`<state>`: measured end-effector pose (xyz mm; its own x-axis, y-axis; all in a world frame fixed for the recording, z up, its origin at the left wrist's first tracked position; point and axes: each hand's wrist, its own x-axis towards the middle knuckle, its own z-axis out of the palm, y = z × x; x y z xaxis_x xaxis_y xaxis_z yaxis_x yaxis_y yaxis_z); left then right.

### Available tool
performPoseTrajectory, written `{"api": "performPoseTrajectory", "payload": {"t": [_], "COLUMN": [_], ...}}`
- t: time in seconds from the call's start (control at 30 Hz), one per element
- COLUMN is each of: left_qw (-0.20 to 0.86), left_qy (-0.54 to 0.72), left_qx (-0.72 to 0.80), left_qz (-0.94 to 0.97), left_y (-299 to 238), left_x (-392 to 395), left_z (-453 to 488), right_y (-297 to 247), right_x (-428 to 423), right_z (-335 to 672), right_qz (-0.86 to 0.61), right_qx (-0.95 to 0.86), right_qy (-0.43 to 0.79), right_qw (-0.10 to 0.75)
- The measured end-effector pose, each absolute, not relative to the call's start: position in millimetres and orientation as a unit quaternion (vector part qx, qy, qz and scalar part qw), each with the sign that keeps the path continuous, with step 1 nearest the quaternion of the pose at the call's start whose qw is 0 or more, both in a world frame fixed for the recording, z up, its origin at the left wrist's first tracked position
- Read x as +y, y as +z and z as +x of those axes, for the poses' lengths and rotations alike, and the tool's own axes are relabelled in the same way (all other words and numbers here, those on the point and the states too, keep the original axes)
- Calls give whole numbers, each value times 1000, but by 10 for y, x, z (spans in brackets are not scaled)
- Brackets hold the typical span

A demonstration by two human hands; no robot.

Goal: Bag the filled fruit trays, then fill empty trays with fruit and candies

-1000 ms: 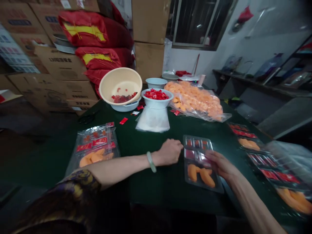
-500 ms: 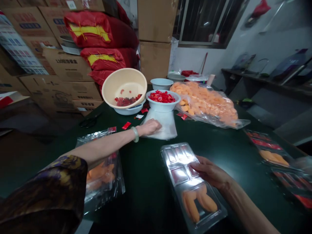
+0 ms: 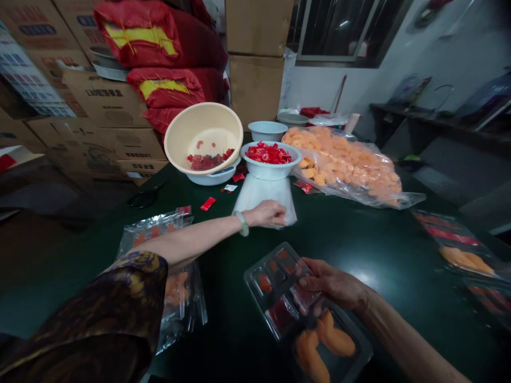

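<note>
My left hand (image 3: 268, 214), a pale bangle at its wrist, reaches over the front edge of a stack of clear plastic bags (image 3: 255, 192). Its fingers are closed together on the bag film at the near right corner. In my right hand (image 3: 333, 282) is a clear plastic blister tray (image 3: 259, 287), tilted above the table, the thumb on top. Small reddish pieces, dark red packets and orange finger-shaped pieces (image 3: 335, 335) fill its compartments. Left of it, partly under my left forearm, lie bagged trays (image 3: 178, 290) with similar orange pieces.
Behind the bags stand a blue bowl of red sachets (image 3: 269, 169), a tilted cream basin (image 3: 202, 127) and a big bag of orange pieces (image 3: 347, 165). Scissors (image 3: 144, 198) and a loose red sachet (image 3: 208, 204) lie to the left. More filled trays (image 3: 459, 244) lie far right.
My left hand has slid right and nearer along the bag stack, to its front corner. My right hand has turned the tray, its far end swinging left.
</note>
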<state>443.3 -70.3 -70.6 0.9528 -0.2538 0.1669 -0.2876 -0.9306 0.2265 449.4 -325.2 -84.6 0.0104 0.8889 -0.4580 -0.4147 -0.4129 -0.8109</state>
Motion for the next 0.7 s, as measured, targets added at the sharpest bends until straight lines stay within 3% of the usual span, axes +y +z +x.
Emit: {"api": "performPoseTrajectory", "payload": {"t": [0.1, 0.33, 0.7], "left_qw": [94, -113, -77], "left_qy": [76, 10, 29], "left_qx": [-117, -166, -141], "left_qz": [986, 980, 987], "left_y": [-673, -430, -508], "left_x": [-627, -463, -285], "left_z": [4287, 3968, 4095], "right_y": [-884, -965, -937], "right_x": [-3313, -3367, -3351], "right_z": [4515, 4550, 4548], "right_qz": [-524, -511, -514], "right_qx": [-220, -228, -216], "right_qy": [662, 654, 654], "right_qw": [488, 508, 512]}}
